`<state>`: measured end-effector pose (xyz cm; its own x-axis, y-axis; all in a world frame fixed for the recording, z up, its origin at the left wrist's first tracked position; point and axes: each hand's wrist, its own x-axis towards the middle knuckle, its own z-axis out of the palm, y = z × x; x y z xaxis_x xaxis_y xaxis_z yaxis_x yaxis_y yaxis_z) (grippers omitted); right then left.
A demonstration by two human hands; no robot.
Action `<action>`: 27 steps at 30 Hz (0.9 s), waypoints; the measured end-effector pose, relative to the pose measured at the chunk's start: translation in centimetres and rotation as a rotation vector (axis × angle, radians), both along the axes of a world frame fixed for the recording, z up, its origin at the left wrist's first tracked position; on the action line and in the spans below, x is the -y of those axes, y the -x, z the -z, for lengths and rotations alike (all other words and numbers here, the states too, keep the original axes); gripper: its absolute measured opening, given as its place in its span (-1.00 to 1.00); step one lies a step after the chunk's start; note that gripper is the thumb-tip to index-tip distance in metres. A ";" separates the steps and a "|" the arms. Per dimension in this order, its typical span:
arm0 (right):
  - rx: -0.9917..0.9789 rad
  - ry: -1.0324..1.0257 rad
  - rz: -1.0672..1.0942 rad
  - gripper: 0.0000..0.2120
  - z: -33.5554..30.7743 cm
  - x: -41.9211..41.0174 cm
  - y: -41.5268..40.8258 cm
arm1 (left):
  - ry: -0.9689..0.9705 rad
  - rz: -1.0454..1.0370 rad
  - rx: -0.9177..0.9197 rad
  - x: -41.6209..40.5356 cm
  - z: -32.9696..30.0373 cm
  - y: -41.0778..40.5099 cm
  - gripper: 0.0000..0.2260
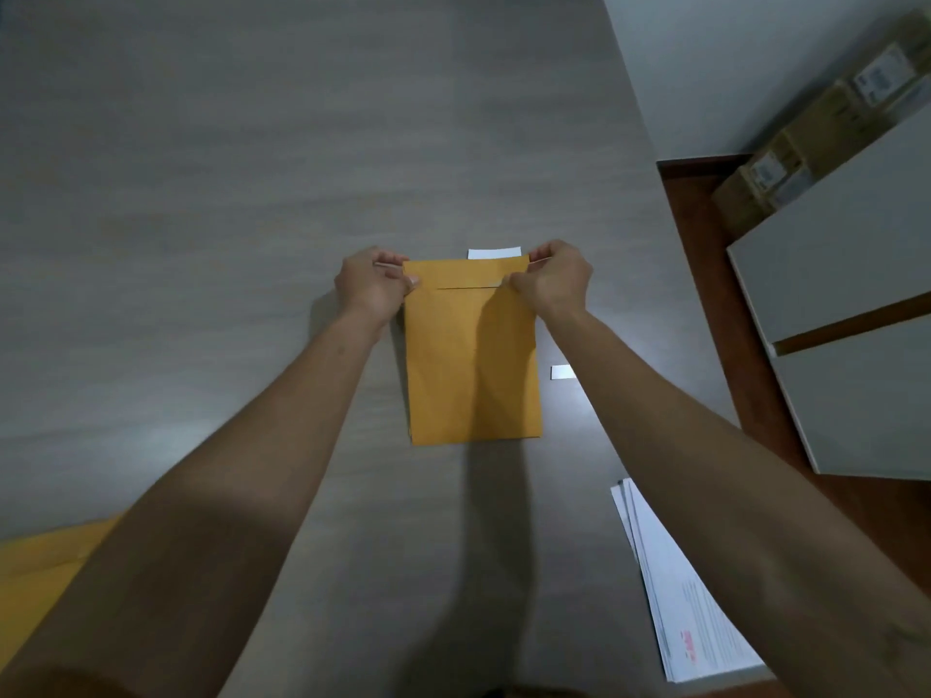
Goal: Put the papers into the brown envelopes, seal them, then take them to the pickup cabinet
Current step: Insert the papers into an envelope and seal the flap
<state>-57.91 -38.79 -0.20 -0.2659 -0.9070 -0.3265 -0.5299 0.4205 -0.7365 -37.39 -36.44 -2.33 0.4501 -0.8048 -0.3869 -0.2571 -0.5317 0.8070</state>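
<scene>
A brown envelope [473, 360] lies flat on the grey table [226, 204], its flap folded down along the top edge. My left hand [370, 284] pinches the envelope's top left corner at the flap. At the top right corner my right hand [556, 279] pinches the flap too. A white strip [496, 253] shows just beyond the envelope's top edge. A stack of printed white papers [680, 596] lies at the lower right, partly under my right forearm. More brown envelopes [45, 576] lie at the lower left, partly hidden by my left forearm.
A small white strip [561, 372] lies on the table right of the envelope. Beyond the table's right edge are a dark wooden floor [700, 234], white cabinet tops [846, 274] and cardboard boxes [786, 158] along the wall.
</scene>
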 end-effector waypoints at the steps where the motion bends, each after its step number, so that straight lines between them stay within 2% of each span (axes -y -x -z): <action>1: -0.007 0.000 -0.008 -0.73 0.4 0.5 -0.2 | -0.008 -0.005 0.020 0.4 0.3 0.0 -0.75; 4: -0.031 0.008 -0.031 -0.72 1.7 1.6 -0.7 | -0.035 0.012 0.104 1.4 1.0 -0.1 -0.83; 13: -0.206 0.094 -0.146 -0.66 5.4 1.2 -0.7 | 0.021 0.165 0.272 1.0 2.7 -0.4 -0.74; 16: -0.297 0.252 -0.289 -0.78 5.4 0.5 -0.9 | 0.117 0.282 0.452 0.1 2.2 0.1 -0.71; 19: -0.438 0.458 -0.540 -0.72 5.6 -0.4 -1.3 | 0.300 0.601 0.728 -1.4 2.6 0.4 -0.73; 21: -0.512 0.520 -0.620 -0.76 5.9 -1.1 -1.3 | 0.332 0.730 0.833 -2.2 3.7 0.3 -0.73; 24: -0.616 0.547 -0.679 -0.81 6.4 -2.0 -1.0 | 0.332 0.783 0.992 -3.3 4.6 0.4 -0.68; 27: -0.660 0.576 -0.703 -0.83 6.3 -2.2 -0.8 | 0.303 0.813 1.047 -3.8 4.3 0.8 -0.61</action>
